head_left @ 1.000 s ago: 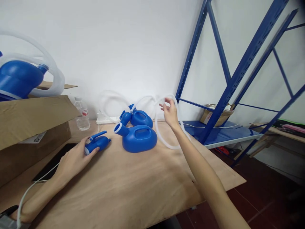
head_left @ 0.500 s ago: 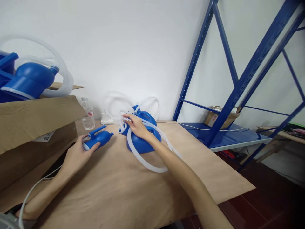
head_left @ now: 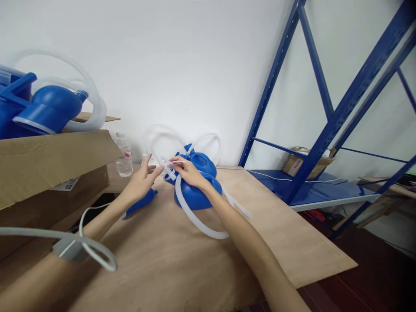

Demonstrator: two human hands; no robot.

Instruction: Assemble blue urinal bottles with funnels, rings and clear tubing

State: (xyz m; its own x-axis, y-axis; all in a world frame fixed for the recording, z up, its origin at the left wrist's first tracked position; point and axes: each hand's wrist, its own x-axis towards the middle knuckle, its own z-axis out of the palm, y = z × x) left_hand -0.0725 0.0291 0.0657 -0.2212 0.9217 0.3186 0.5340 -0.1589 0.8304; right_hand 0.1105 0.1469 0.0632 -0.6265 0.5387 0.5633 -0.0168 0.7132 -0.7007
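My right hand (head_left: 187,171) is closed around white translucent tubing above a blue plastic jug (head_left: 196,197) on the table. A loop of the white tube (head_left: 202,226) hangs from there in front of the jug. My left hand (head_left: 142,181) is open, fingers spread and pointing toward the tubing, holding nothing. Below it a small blue handled piece with a spout (head_left: 142,203) lies on the table, partly hidden by my left wrist. A second blue jug with a handle hole (head_left: 204,163) stands just behind the first, against the wall.
On the left, a cardboard box (head_left: 58,160) carries more blue jugs (head_left: 55,108) and coiled tube. A water bottle (head_left: 125,157) stands by the wall. A grey-white cable (head_left: 97,251) loops over my left forearm. Blue metal shelving (head_left: 321,130) rises at the right.
My left hand has let go of the small blue piece, leaving it on the table, and moved right and up toward the tubing. My right hand stays on the tubing.
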